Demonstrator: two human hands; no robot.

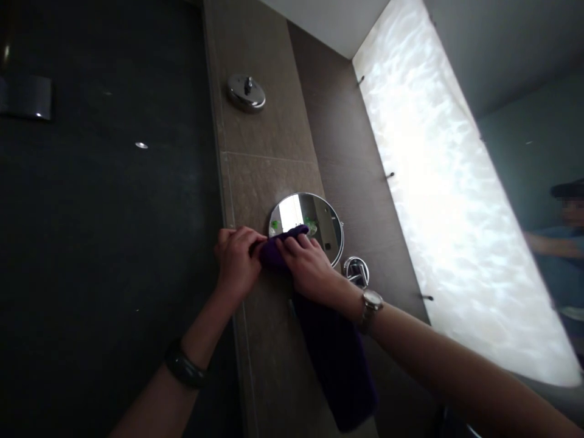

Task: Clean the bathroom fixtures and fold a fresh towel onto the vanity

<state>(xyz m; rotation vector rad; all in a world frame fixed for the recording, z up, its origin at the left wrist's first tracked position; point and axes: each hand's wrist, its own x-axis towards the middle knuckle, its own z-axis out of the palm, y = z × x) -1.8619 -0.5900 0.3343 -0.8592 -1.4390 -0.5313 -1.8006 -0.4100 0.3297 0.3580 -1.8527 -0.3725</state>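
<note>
A round wall mirror with a chrome rim is fixed to the brown tiled wall. My right hand presses a dark purple cloth against the lower left of its glass, fingers closed over the folded fabric. The rest of the cloth hangs below that wrist. At the mirror's left edge, my left hand has its fingers curled, the thumb and fingertips meeting the rim and the cloth's end. Which of the two it pinches is partly hidden. A watch is on my right wrist and a dark band on my left.
A chrome round fixture juts from the wall above the mirror, and the chrome mount sits at its lower right. A bright backlit panel fills the right side. Dark glossy surface lies left. A person's reflection shows far right.
</note>
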